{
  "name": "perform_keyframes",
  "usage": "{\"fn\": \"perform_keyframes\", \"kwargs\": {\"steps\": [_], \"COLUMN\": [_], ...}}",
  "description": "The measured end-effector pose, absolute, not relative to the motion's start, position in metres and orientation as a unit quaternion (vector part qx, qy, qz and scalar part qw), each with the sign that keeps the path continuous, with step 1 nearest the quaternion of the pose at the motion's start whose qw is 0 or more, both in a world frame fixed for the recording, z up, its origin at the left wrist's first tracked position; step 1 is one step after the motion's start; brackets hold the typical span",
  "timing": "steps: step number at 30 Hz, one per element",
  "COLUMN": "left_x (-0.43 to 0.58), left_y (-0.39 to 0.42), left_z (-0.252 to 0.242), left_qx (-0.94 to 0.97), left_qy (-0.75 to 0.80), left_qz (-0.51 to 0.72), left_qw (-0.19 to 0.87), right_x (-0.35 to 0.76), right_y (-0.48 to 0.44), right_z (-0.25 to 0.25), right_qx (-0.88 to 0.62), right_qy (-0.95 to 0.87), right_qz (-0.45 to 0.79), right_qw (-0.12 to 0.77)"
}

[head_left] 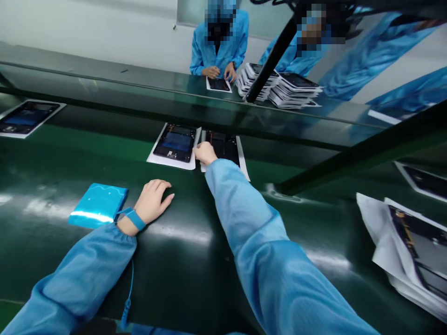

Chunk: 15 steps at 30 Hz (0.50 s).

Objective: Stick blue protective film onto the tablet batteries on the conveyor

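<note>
My right hand (206, 153) reaches to the far side of the bench, fingers closed, at the gap between two opened tablet housings. The left tablet housing (176, 142) lies on a white sheet (171, 162) and shows a dark blue panel. Partly behind my hand is the right tablet housing (225, 146), also on white backing. What my fingertips grip is hidden. My left hand (153, 200) rests above the green bench with fingers apart, holding nothing, and wears a blue wrist strap (135, 218). Beside it lies a shiny blue film-covered stack (98, 204).
Another tablet housing (28, 116) lies at far left. Sheets with housings (419, 246) are piled at right. A dark slanted post (335, 153) and a raised shelf edge (139, 104) cross the far side. Beyond, a co-worker (220, 51) handles a housing near tall stacks (293, 90).
</note>
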<state>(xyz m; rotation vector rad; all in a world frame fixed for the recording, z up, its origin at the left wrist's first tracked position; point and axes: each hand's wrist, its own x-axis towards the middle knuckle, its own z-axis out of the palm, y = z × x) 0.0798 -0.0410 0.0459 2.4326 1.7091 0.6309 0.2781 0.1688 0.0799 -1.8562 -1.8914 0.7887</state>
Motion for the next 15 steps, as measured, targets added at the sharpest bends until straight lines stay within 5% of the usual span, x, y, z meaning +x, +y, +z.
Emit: {"fn": "perform_keyframes", "kwargs": {"steps": [6,15], "left_x": [0.090,0.089], "left_y": [-0.036,-0.036], "left_z": [0.043,0.045], "left_qx": [0.789,0.782], "left_qy": [0.570,0.584], "left_qz": [0.213,0.196], "left_qw": [0.083,0.094], "right_x": [0.376,0.405], "right_y": [0.155,0.183], "right_z": [0.080,0.064], "right_qx": [-0.773,-0.820], "right_qy": [-0.608,-0.553], "right_qz": [0.117,0.135], "right_qw": [0.141,0.057]}}
